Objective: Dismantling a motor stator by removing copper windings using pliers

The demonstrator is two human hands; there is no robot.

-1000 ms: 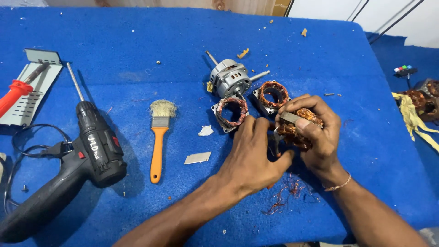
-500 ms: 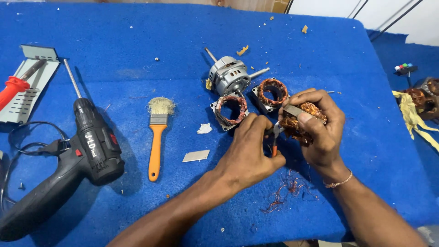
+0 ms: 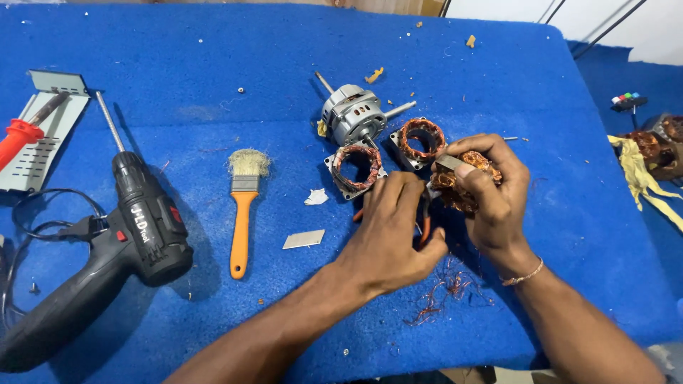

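On the blue table [image 3: 178, 43], right hand [image 3: 491, 203] clasping copper-wound stator [image 3: 466, 186], left hand [image 3: 391, 238] gripping orange-handled pliers [image 3: 425, 226]

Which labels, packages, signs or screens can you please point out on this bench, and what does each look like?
Printed marking on the black power drill: pale lettering on the side of its body, left of the orange-handled brush.
No packages, signs or screens are visible elsewhere.
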